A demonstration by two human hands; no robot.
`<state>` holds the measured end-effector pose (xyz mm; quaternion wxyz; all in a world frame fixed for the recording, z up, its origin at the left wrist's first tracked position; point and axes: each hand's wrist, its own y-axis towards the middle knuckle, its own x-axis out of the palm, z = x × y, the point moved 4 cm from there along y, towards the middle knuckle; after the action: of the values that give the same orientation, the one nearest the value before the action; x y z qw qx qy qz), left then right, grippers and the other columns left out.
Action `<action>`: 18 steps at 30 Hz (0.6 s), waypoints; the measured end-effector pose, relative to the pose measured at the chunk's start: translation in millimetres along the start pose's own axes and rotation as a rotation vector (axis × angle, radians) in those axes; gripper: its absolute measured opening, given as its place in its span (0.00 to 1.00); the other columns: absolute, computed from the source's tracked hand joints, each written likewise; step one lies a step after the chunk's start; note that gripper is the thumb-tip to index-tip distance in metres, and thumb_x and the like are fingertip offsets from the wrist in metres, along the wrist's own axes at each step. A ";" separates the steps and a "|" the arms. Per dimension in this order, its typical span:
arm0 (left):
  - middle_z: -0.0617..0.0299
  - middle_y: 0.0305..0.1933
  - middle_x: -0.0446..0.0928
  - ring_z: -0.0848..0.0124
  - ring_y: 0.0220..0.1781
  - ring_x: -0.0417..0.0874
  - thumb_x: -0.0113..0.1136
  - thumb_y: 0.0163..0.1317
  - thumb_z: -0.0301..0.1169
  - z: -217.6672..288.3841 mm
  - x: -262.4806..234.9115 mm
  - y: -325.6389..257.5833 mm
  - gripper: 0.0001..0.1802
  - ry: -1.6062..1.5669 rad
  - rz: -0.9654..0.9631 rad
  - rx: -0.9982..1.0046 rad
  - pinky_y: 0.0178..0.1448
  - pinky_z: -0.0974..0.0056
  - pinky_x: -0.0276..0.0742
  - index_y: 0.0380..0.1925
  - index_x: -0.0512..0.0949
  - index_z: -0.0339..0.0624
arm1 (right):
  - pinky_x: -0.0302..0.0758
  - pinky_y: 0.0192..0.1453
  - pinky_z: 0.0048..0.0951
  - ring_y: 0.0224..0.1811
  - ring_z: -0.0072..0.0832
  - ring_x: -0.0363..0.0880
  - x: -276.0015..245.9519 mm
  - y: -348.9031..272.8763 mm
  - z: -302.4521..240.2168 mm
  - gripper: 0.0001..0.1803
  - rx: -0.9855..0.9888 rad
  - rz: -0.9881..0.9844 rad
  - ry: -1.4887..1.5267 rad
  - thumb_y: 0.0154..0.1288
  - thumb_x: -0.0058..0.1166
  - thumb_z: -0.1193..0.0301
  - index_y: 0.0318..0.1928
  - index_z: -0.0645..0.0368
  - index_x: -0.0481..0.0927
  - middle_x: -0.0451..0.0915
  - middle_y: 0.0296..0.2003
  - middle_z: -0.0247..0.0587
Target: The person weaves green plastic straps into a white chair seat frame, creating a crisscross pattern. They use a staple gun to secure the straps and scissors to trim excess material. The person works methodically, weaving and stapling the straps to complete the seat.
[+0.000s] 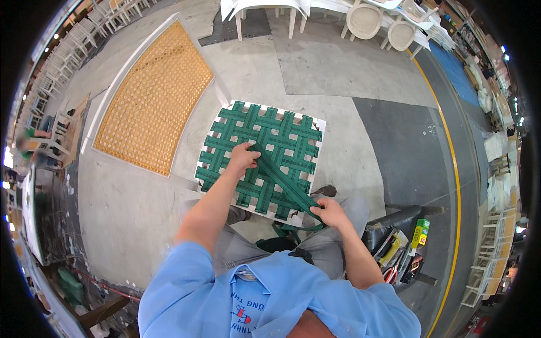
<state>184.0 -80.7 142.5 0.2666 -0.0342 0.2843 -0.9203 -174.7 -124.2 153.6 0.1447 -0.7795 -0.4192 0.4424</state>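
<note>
In front of me is a white chair seat frame woven over and under with dark green webbing straps, small square gaps showing between them. A loose green webbing strap runs slantwise above the weave, from the middle of the seat toward its near right corner. My left hand is closed on the strap's upper end, over the seat's centre. Beyond that corner, my right hand pinches the strap lower down. From there the strap loops back toward my lap, where more green webbing hangs between my knees.
A white-framed panel with tan woven cane rises at the seat's left. Beside my right leg, a tray carries hand tools and a green-yellow box. White furniture stands at the back; white chairs line both sides. A person is at far left.
</note>
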 end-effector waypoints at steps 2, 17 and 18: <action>0.59 0.37 0.85 0.66 0.33 0.85 0.72 0.58 0.26 -15.9 1.6 6.4 0.19 0.133 0.071 0.055 0.41 0.62 0.82 0.49 0.82 0.35 | 0.79 0.43 0.38 0.33 0.37 0.83 -4.4 2.3 -10.0 0.20 -0.176 0.312 -0.050 0.65 0.67 0.66 0.54 0.62 0.81 0.84 0.32 0.44; 0.54 0.30 0.86 0.68 0.27 0.86 0.70 0.61 0.45 -13.7 -3.9 21.9 0.19 0.183 0.062 -0.009 0.29 0.59 0.81 0.44 0.87 0.42 | 0.78 0.34 0.34 0.25 0.25 0.77 104.2 134.8 -169.0 0.21 0.177 -0.449 1.791 0.79 0.51 0.51 0.52 0.57 0.75 0.81 0.32 0.33; 0.54 0.29 0.86 0.68 0.25 0.85 0.69 0.62 0.44 -6.1 -8.5 27.4 0.19 0.223 0.069 -0.009 0.26 0.60 0.80 0.44 0.86 0.41 | 0.78 0.35 0.35 0.25 0.25 0.77 108.4 143.4 -168.9 0.22 0.265 -0.412 1.908 0.79 0.52 0.49 0.48 0.57 0.75 0.81 0.32 0.32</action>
<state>202.9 -92.4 123.3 0.2646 0.0769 0.3172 -0.9074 65.6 -102.0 102.2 0.5827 -0.6987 -0.2013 -0.3630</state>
